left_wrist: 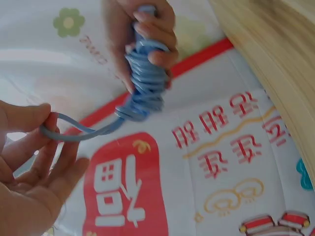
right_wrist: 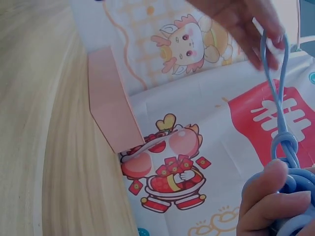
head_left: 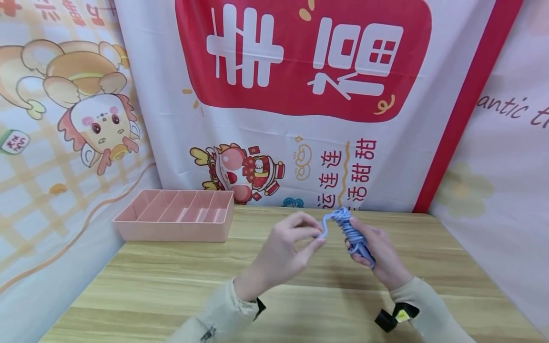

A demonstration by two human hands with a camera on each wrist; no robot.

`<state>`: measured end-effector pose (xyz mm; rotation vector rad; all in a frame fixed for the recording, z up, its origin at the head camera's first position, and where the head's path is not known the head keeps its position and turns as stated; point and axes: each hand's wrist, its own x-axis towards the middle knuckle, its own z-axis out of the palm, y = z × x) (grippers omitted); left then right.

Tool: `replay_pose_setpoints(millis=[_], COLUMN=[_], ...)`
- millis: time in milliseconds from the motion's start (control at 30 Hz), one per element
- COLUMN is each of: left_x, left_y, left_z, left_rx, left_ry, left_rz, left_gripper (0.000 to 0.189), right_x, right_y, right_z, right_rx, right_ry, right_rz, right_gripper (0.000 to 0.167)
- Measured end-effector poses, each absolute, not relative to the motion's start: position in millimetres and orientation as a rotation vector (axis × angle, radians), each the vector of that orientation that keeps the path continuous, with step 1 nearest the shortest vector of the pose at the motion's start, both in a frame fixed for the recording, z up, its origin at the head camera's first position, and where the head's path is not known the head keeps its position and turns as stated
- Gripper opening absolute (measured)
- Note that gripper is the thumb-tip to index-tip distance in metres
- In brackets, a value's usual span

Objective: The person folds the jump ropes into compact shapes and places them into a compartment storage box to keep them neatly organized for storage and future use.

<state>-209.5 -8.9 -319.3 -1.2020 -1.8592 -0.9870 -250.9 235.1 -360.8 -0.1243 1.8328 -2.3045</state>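
A bundle of blue cord [head_left: 352, 233], wound round itself in tight coils, is held above the table. My right hand [head_left: 379, 250] grips the bundle, its fingers curled round the coils in the left wrist view. From one end of the bundle a loop of the cord [left_wrist: 78, 133] reaches across to my left hand [head_left: 285, 247]. Between thumb and forefinger, the left hand [left_wrist: 37, 162] pinches that loop. Seen from the right wrist, the loop [right_wrist: 279, 98] is drawn out taut and narrow, with a knot-like turn of cord [right_wrist: 285, 143] near the bundle.
A pink tray with several compartments [head_left: 171, 232] stands at the table's back left. The wooden table [head_left: 171, 286] reaches back to a printed cloth [head_left: 257, 124]. More printed cloth hangs at the left and right sides.
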Motion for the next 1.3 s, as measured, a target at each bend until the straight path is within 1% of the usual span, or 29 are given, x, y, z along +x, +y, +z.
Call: replay_pose_setpoints(millis=[67,167,333,433,533,600,900,1100,1200,1300], left_x=[-220,-232,-243,-245,-245,-244,-239,-238,-237,-235], left_y=[-14,-20,-27,-30,-31,-31,-26,-20,-16,-11], left_z=[-320,-323,-325,-324,-323,-323,-327,-332,-334,-337], left_rx=[-1.076,-0.924,-0.811,-0.756,-0.701,-0.675,-0.678,-0.683,-0.696,-0.71], left_ry=[-1.883,-1.931,-1.986,-2.014,-2.04,-2.056,-2.158,-2.245,-2.284,-2.328], left_rz=[-0.95,-0.917,-0.927,-0.928,-0.953,-0.976,-1.029,-1.074,-1.079,-1.078], left_gripper=[0.009,0.009,0.012,0.022,0.034,0.038,0.033,0.027,0.024,0.022], right_x=[-250,-248,-247,-247,-248,-249,-251,-251,-251,-251], right_y=[234,231,227,225,224,224,224,224,224,224], right_z=[-359,-358,-358,-358,-359,-360,-363,-362,-360,-358], right_rx=[-0.141,-0.147,-0.179,-0.19,-0.18,-0.181,-0.199,-0.195,-0.199,-0.173], right_ry=[1.821,1.834,1.832,1.789,1.748,1.718,1.681,1.668,1.672,1.691], right_rz=[-2.288,-2.249,-2.161,-2.139,-2.148,-2.157,-2.16,-2.222,-2.228,-2.221], right_gripper=[0.068,0.07,0.061,0.059,0.062,0.064,0.064,0.052,0.054,0.061])
